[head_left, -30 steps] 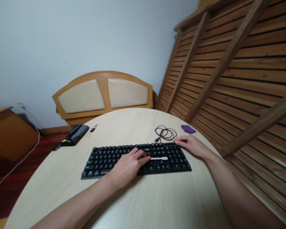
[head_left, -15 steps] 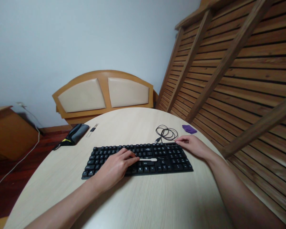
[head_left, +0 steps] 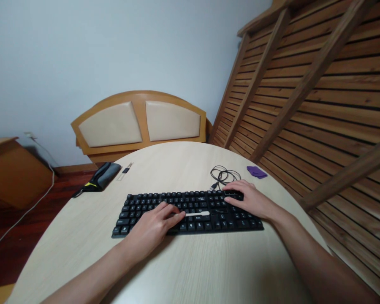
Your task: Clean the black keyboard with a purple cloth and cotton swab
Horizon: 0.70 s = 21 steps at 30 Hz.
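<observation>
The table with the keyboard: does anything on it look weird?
No spill or breakage shows. The dark pouch pokes past the left edge of the table, which looks a bit precarious, and the USB plug lies loose behind the keyboard, unplugged.

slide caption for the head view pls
The left hand holds a slim white stick over a black keyboard; the right hand is at its right end.

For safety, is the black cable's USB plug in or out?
Out: the USB plug lies loose on the pale round table, behind the black keyboard.
</observation>
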Each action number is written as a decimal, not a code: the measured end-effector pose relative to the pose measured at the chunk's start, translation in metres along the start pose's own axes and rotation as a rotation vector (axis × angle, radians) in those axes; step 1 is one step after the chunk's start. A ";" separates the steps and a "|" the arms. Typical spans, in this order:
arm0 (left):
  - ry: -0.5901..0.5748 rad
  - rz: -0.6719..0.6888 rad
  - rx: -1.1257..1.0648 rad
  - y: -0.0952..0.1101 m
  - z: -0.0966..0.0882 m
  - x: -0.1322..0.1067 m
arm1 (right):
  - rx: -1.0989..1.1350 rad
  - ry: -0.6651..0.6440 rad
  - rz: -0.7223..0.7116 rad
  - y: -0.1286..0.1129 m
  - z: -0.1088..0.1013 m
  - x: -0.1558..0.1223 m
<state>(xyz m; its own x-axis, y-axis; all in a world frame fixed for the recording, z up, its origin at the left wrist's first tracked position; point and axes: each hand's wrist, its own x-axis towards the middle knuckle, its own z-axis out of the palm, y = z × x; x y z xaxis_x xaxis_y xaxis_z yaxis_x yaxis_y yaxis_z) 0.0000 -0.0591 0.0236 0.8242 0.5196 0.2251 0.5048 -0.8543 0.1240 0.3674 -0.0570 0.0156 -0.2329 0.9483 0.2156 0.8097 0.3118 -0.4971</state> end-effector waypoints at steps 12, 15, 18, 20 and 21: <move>0.018 -0.016 -0.081 -0.027 -0.020 -0.018 | 0.006 -0.033 0.020 0.000 0.009 0.001; 0.004 -0.016 -0.106 -0.036 -0.027 -0.023 | 0.003 -0.043 0.007 0.003 0.008 0.001; -0.019 -0.018 -0.131 -0.044 -0.032 -0.028 | -0.007 -0.055 0.009 0.005 0.005 0.000; -0.032 -0.027 -0.145 -0.049 -0.035 -0.031 | -0.010 -0.066 0.014 0.007 0.002 0.000; -0.037 -0.030 -0.150 -0.051 -0.036 -0.032 | -0.013 -0.070 0.016 0.008 0.001 0.000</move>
<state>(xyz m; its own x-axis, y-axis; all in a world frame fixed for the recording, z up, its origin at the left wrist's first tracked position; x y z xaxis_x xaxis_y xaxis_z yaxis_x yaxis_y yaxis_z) -0.0612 -0.0324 0.0448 0.8198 0.5425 0.1835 0.4875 -0.8292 0.2736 0.3735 -0.0546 0.0102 -0.2567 0.9550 0.1486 0.8202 0.2966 -0.4892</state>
